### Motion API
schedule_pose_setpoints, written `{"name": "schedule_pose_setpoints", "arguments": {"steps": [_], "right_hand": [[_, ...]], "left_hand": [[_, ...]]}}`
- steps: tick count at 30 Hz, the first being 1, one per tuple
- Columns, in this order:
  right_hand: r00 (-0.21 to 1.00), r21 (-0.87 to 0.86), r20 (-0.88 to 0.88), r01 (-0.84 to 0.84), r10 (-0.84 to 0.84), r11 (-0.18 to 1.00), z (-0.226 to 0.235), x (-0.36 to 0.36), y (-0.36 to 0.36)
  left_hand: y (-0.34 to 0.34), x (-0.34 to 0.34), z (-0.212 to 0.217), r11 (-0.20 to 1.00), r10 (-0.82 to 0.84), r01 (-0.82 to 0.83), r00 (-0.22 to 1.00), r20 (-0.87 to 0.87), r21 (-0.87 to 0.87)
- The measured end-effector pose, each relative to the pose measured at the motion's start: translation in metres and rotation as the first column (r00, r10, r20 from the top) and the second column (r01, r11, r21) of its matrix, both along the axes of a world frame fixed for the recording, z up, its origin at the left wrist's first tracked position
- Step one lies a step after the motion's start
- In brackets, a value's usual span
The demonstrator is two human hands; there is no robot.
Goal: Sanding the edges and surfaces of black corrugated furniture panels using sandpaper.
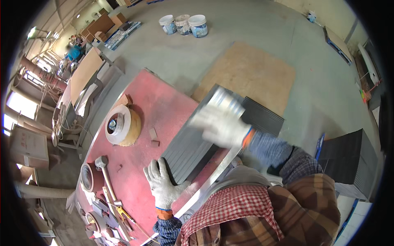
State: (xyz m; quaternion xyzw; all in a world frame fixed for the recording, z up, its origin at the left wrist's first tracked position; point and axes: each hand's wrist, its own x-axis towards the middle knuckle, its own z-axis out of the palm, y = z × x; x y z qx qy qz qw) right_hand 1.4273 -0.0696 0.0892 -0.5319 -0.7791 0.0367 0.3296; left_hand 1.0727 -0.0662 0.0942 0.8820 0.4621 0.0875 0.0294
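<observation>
A stack of long dark grey grooved panels (197, 141) lies across the right edge of a red-topped table (164, 98). My left hand (160, 184), in a white knit glove, rests at the stack's near left corner with its fingers spread. My right hand (219, 125), also gloved, is over the stack's far part and smeared by motion. At its fingers is a pale, shiny, striped thing (227, 101), too blurred to name, which the hand seems to hold. Another dark grooved piece (264, 117) shows beyond the right wrist.
On the table are a wide tape roll (133, 127), a mallet (102, 164), a brown tape roll (93, 178) and a yellow-handled cutter (123, 212). Dark stacked panels (344, 160) stand at right. A brown sheet (254, 78) and white buckets (198, 26) are on the floor.
</observation>
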Motion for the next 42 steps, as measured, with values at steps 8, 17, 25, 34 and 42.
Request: {"name": "schedule_pose_setpoints", "arguments": {"steps": [8, 17, 25, 34, 42], "right_hand": [[0.974, 0.082, -0.001, 0.227, -0.228, 0.970, -0.022, -0.024, 0.012], [0.992, -0.024, 0.113, -0.044, 0.046, 0.999, 0.008, -0.009, 0.027], [0.995, 0.008, 0.091, -0.029, 0.028, 1.000, -0.019, -0.092, 0.042], [0.916, -0.098, 0.135, -0.367, 0.378, 0.925, -0.007, -0.162, 0.030], [0.981, -0.099, 0.195, 0.028, -0.008, 0.995, 0.012, -0.150, 0.022]], "left_hand": [[0.002, -0.001, 0.001, 0.998, 0.033, -0.034, 0.999, -0.022, -0.046], [0.002, -0.066, -0.012, 0.967, 0.063, -0.020, 0.985, 0.162, -0.252], [0.001, -0.094, -0.092, 0.952, -0.014, 0.239, 0.656, 0.754, -0.190], [-0.021, -0.081, -0.126, 0.958, 0.104, 0.121, 0.696, 0.710, -0.258], [-0.023, -0.077, -0.130, 0.958, 0.136, 0.109, 0.641, 0.756, -0.264]]}}
